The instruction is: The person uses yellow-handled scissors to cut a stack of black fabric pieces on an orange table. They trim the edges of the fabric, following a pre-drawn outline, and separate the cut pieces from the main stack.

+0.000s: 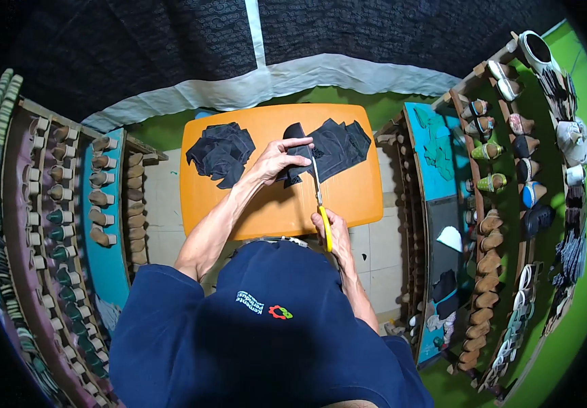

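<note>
Over the middle of the orange table point(273, 211), my left hand point(273, 163) pinches a small black fabric piece point(294, 132) between thumb and fingers. My right hand point(337, 228), close to the near table edge, is wrapped around yellow-handled scissors point(325, 226). Their blades point away from me and reach the edge of that piece, beside my left fingertips. Whether the blades are apart is too small to tell. A pile of black fabric pieces point(338, 151) lies just right of the blades. Another black fabric pile point(220, 153) rests at the left of the table.
Racks of brown shoe lasts point(103, 197) stand on the left, and a rack of lasts and shoes point(487, 262) on the right. Green fabric pieces point(436, 143) lie on a blue shelf top. A dark curtain point(171, 54) with a pale hem hangs behind the table.
</note>
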`<state>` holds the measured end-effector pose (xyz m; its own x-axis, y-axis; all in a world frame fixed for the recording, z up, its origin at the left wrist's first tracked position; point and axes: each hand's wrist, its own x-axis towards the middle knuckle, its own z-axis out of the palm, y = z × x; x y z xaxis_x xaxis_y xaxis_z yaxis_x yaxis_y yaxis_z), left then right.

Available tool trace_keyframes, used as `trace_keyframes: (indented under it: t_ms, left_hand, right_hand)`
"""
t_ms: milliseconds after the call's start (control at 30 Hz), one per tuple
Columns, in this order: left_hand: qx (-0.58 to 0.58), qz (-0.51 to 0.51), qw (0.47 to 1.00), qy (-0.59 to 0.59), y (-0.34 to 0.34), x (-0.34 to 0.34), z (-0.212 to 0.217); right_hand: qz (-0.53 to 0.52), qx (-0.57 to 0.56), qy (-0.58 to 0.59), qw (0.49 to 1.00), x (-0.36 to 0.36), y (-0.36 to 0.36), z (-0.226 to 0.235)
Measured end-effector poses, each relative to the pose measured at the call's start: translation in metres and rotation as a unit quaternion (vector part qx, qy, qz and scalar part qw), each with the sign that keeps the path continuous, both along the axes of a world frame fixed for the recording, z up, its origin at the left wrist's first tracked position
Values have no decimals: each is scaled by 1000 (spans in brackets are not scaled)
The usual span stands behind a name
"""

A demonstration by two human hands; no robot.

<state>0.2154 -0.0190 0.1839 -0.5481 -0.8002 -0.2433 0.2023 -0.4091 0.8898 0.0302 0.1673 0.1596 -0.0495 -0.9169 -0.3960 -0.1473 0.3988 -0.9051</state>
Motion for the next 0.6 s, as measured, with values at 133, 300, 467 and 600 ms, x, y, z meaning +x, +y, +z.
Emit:
trace_keyframes:
  t_ms: [133, 300, 467, 600]
  left_hand:
    - [26, -41, 998, 26, -5, 7, 5]
    - [-27, -76, 997, -16, -6, 8, 10]
    - [-17, -81, 997, -3, 2, 3, 7]
    - [-18, -67, 997, 16, 7, 0, 3]
  right_hand:
    - [43, 44, -96, 993, -5, 4, 4]
    - [63, 16, -116, 991, -3, 2, 3]
    - [51, 21, -126, 991, -1, -5, 10]
    - [50, 18, -51, 997, 2, -9, 20]
